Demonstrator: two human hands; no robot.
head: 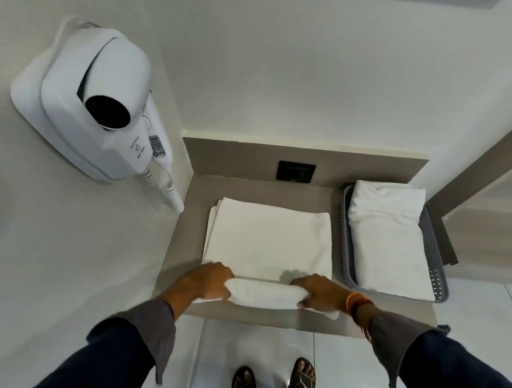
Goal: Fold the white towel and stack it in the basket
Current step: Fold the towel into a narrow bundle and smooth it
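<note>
Right now both hands, left hand [211, 282] & right hand [317, 295], clamp the white towel's [268, 239] rolled near edge, roll running left-right w/ flat part stretching away toward the wall.

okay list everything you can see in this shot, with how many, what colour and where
towel: one, white, flat on the counter, near edge rolled up in both hands
folded towel: one, white, in the basket
basket: one, grey, on the counter right of the towel
counter: one, beige-grey, in the corner of the walls
hair dryer: one, white, on the left wall, coiled cord hanging
socket: one, black, on the back panel above the counter
sandals: two, black, on the floor below
wristband: one, orange and dark, right wrist
left hand: gripping the roll's left end
right hand: gripping the roll's right end
</note>
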